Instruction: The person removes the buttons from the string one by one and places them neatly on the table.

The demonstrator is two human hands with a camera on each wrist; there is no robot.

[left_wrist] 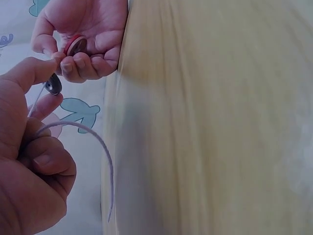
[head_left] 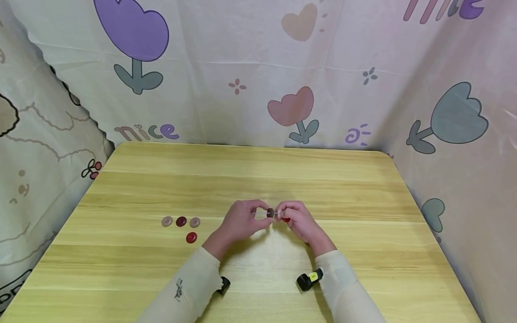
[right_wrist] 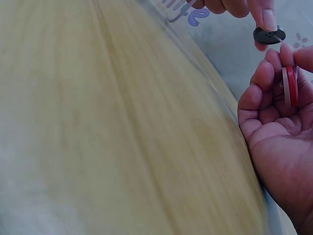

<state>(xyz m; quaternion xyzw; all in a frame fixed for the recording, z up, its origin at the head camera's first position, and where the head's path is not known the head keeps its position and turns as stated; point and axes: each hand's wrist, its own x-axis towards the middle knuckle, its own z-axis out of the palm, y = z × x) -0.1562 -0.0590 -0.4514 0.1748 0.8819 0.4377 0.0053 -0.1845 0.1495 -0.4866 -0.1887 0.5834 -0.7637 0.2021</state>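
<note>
My left hand (head_left: 241,220) pinches a dark button (head_left: 270,213) by its edge between thumb and a finger. A pale cord (left_wrist: 108,156) runs through the button, and its loose tail curves out of the curled fingers in the left wrist view. Just to the right, my right hand (head_left: 300,223) pinches the cord with thumb and fingertip, close to the dark button. Against the right palm rest a red button (right_wrist: 293,86) and a paler button (right_wrist: 285,85), stacked face to face. Whether the cord passes through these two is hidden by the fingers.
Several loose buttons lie on the wooden table (head_left: 141,188) left of the hands: a dark red button (head_left: 181,221) between two pinkish ones, and a red button (head_left: 191,237) nearer me. A patterned cloth (head_left: 226,116) hangs behind the table and along its sides.
</note>
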